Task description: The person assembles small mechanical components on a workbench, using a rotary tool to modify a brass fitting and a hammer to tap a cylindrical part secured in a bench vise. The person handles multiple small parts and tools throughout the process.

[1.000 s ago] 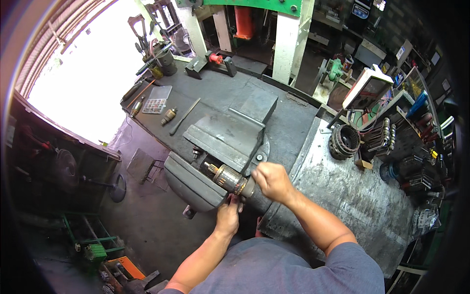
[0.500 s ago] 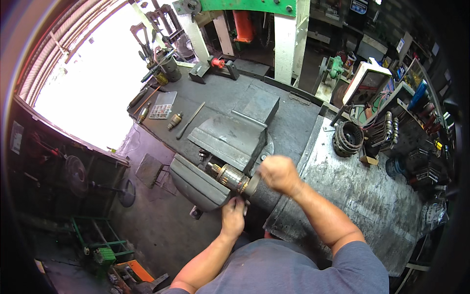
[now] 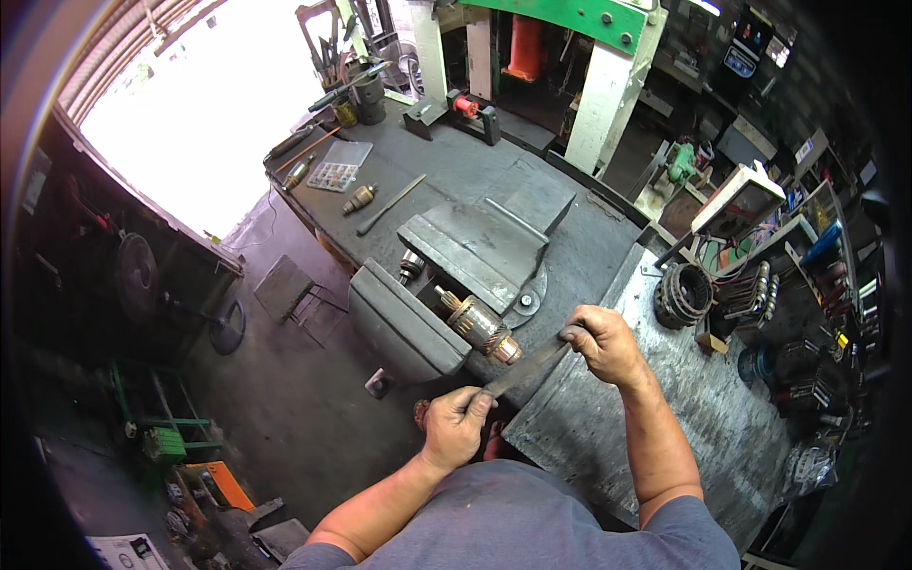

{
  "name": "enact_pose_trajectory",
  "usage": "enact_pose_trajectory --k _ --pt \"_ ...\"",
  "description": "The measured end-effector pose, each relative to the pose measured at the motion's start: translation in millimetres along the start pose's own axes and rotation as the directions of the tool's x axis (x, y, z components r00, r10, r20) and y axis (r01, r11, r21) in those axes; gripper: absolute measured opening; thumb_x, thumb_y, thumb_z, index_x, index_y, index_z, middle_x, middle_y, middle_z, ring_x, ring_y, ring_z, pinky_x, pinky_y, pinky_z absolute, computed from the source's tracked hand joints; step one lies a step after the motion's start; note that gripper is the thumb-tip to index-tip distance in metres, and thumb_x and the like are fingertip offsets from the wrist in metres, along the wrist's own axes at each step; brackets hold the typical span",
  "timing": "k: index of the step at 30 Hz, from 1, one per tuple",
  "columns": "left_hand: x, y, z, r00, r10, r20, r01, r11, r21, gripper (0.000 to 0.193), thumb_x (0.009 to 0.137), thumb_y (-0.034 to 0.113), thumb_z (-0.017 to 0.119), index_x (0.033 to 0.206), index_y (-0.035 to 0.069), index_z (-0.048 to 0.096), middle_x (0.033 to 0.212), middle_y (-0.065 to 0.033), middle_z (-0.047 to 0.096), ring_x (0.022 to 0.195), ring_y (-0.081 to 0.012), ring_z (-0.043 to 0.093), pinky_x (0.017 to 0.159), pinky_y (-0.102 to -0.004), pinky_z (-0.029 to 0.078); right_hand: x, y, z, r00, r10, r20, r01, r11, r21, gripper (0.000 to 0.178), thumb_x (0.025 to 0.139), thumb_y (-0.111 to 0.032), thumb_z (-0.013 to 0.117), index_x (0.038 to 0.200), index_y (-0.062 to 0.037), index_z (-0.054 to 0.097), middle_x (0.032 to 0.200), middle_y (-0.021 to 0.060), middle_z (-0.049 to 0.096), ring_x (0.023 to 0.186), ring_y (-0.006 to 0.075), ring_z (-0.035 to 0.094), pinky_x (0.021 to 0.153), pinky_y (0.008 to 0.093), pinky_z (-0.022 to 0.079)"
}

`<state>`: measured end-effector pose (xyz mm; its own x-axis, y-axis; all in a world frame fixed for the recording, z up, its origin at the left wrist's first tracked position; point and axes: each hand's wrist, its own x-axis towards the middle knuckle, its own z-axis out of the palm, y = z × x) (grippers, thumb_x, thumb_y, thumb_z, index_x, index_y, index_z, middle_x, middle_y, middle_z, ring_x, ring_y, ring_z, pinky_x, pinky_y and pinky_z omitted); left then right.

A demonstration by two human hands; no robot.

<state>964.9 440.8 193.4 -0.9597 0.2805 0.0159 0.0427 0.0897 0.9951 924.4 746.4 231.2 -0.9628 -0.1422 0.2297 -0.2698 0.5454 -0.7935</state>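
A strip of emery cloth is stretched between my two hands, slanting up to the right. My left hand pinches its lower end, thumb on top. The upper end is held in my right hand, fingers curled. Just beyond the strip, a motor armature lies between the jaws of a large bench vise, its copper-coloured commutator end toward me. Whether strip and commutator touch is hard to see. Deeper between the jaws sits a small shiny round metal part.
On the dark bench beyond the vise lie a file, a small armature-like part and a clear compartment box. To the right is a metal-topped table bearing a ring-shaped stator. A stool stands left.
The strip has come away from around the commutator end and is now stretched out straight. My right hand has moved right, away from the vise. The whole view has shifted a little.
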Motion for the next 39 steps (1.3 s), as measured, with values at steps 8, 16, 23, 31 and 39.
enact_pose_trajectory --k 8,16,23,31,39 --pt "8.7 -23.5 5.8 0.996 -0.035 -0.084 0.028 0.996 -0.083 0.047 0.118 0.039 0.065 0.095 -0.001 0.077 0.07 0.0017 0.06 0.066 -0.0083 0.053 0.062 -0.0294 0.043 42.4 -27.1 5.2 1.0 0.004 -0.001 -0.004 0.977 -0.214 0.016 0.104 -0.017 0.079 0.098 -0.0022 0.077 0.087 0.0166 0.073 0.082 0.0371 0.073 0.073 0.0441 0.057" --pt "46.8 -91.2 41.4 0.995 -0.029 -0.095 0.012 0.985 -0.174 0.04 0.12 0.038 0.06 0.108 0.003 0.076 0.084 -0.0044 0.067 0.077 -0.02 0.062 0.074 -0.0394 0.051 56.1 -59.4 22.3 0.962 -0.271 0.041 0.268 0.9 -0.343 0.022 0.095 -0.016 0.085 0.085 -0.0077 0.067 0.078 0.0117 0.062 0.072 0.0374 0.067 0.065 0.0482 0.056" --pt "65.0 -110.7 39.1 0.993 0.046 0.112 -0.082 0.934 0.347 0.03 0.117 0.017 0.049 0.115 -0.003 0.071 0.107 -0.024 0.077 0.104 -0.0409 0.075 0.088 -0.0491 0.058 44.0 -34.3 19.1 0.907 -0.37 0.202 0.421 0.82 -0.389 0.032 0.091 -0.014 0.087 0.08 -0.01 0.057 0.074 0.0094 0.057 0.069 0.0349 0.065 0.06 0.0467 0.052" --pt "57.4 -126.2 33.3 0.985 -0.142 0.1 0.149 0.987 -0.067 0.03 0.116 0.018 0.054 0.13 0.001 0.074 0.11 -0.0106 0.077 0.099 -0.0289 0.068 0.092 -0.046 0.055 50.3 -42.1 21.1 0.955 -0.284 0.084 0.295 0.886 -0.359 0.025 0.093 -0.018 0.086 0.085 -0.0117 0.063 0.077 0.009 0.062 0.074 0.0359 0.068 0.064 0.0471 0.055" --pt "63.5 -122.6 20.7 0.976 0.025 0.215 0.02 0.978 -0.207 0.039 0.123 0.026 0.041 0.116 0.004 0.072 0.103 -0.01 0.072 0.092 -0.028 0.065 0.088 -0.0441 0.053 48.2 -29.9 21.9 0.985 -0.167 -0.034 0.145 0.925 -0.352 0.026 0.097 -0.021 0.083 0.084 -0.0107 0.064 0.076 0.0119 0.062 0.074 0.0383 0.069 0.066 0.0493 0.056"
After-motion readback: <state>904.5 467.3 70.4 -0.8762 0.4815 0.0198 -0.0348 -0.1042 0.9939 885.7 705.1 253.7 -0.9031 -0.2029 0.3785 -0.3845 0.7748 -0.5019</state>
